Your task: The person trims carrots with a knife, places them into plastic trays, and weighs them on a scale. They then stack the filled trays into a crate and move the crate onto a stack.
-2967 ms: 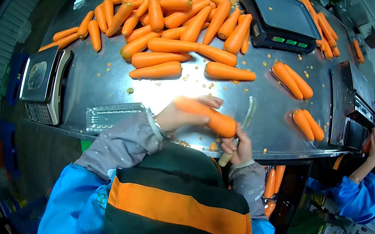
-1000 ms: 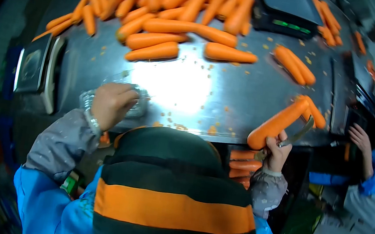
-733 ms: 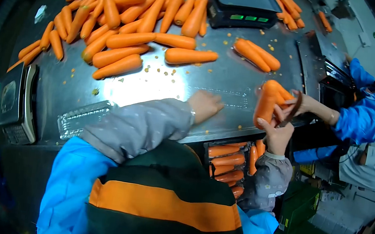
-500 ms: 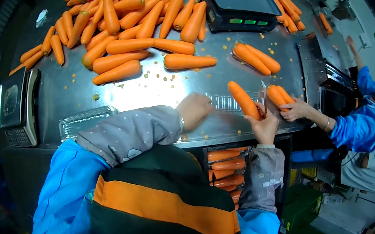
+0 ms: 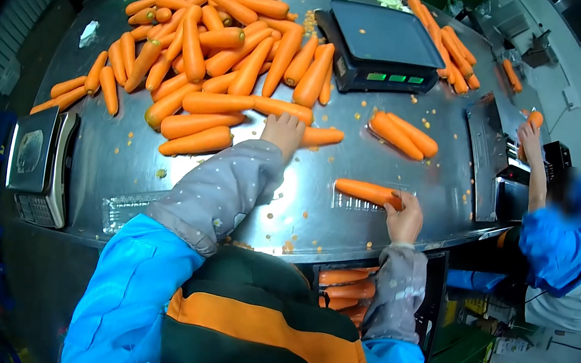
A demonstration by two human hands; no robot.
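My right hand (image 5: 405, 218) is closed on the end of a carrot (image 5: 364, 191), which lies over a clear plastic tray (image 5: 347, 204) on the metal table. A thin dark edge shows by the fingers; I cannot make out what it is. My left hand (image 5: 283, 134) reaches to the edge of the carrot pile (image 5: 228, 44), its fingers over the thick end of another carrot (image 5: 323, 137). The hand hides part of that carrot. Two carrots (image 5: 402, 136) lie side by side farther right.
A scale (image 5: 383, 38) with lit displays stands at the back, another scale (image 5: 42, 159) at the left edge. A second clear tray (image 5: 128, 210) lies near my left sleeve. Packed carrots (image 5: 348, 288) sit below the table edge. A co-worker (image 5: 560, 237) at right holds a carrot.
My left hand has moved from beside the tray to a carrot at the pile. My right hand has lowered its carrot over the tray. The co-worker's hand and carrots have left the table front.
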